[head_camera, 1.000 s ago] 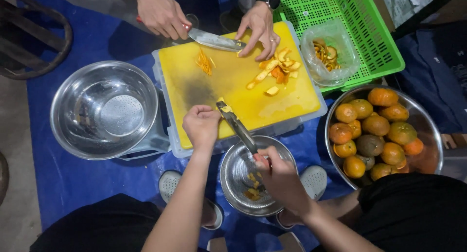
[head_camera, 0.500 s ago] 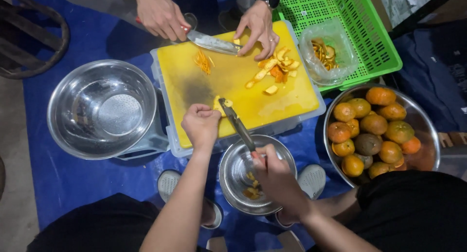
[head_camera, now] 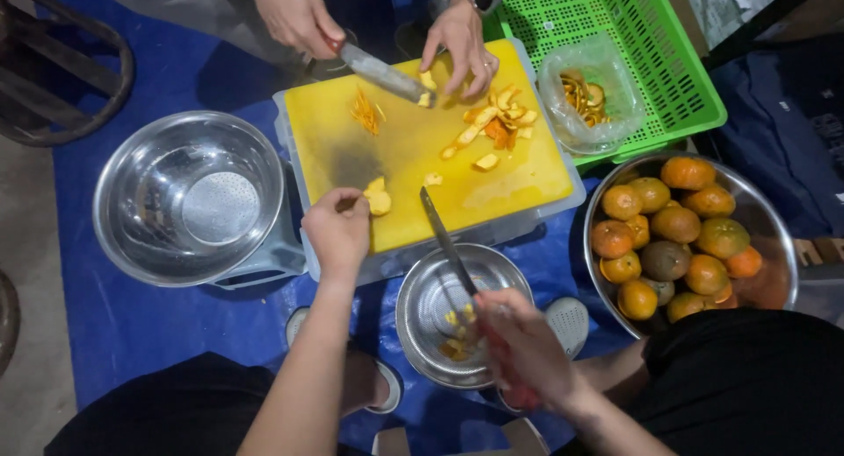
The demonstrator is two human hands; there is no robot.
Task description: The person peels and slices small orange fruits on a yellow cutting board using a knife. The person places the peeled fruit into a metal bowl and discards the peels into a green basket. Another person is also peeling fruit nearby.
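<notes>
While gripping the handle of a long steel-bladed kitchen knife, right hand closed in a fist above a small round steel bowl holding a few yellow scraps. Knife's long axis running from the fist up and slightly leftward, tip pointing at the far side and resting over the near edge of the yellow rectangular plastic cutting board. Left hand curled at the board's near edge, fingertips pinched on a small pale yellow piece of fruit peel. Toward the board's far right corner, a scatter of cut orange and yellow peel strips. At the far edge, another person's two hands: one clasping a second steel knife lying slantwise, the other spread on the scraps. Left of the board, a large empty-looking steel bowl; right of it, a wide steel basin of orange and greenish citrus fruits. Beyond that, a green plastic lattice crate with a clear bag of peel.
</notes>
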